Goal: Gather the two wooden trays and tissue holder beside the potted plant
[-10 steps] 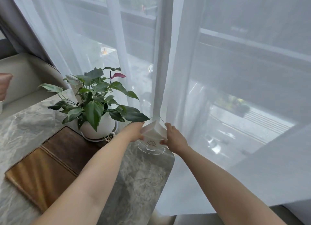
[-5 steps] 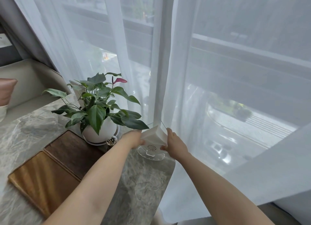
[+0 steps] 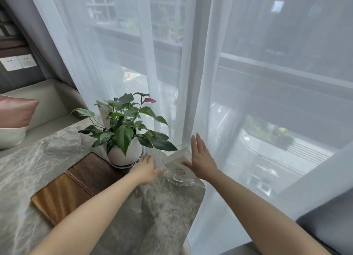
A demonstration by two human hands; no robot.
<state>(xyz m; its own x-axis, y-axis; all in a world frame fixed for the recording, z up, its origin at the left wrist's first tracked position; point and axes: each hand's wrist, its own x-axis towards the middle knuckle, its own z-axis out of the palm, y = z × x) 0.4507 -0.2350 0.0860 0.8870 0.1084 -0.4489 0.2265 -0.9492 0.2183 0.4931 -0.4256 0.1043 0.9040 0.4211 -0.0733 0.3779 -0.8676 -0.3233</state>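
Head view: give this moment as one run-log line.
hands: left, right open | white tissue holder on clear base: on marble table, right of white-potted green plant

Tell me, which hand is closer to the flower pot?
Left. The left hand is right beside the flower pot, just in front of it. The right hand is farther away, past the tissue holder.

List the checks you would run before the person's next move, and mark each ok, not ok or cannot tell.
1. Tissue holder stands on the marble table: ok.
2. Left hand and right hand open, gripping nothing: ok.
3. Tissue holder sits beside the potted plant: ok.
4. Dark wooden tray by the pot: ok.
5. Light wooden tray against the dark one: ok.
6. Holder's base clear of the table edge: cannot tell.
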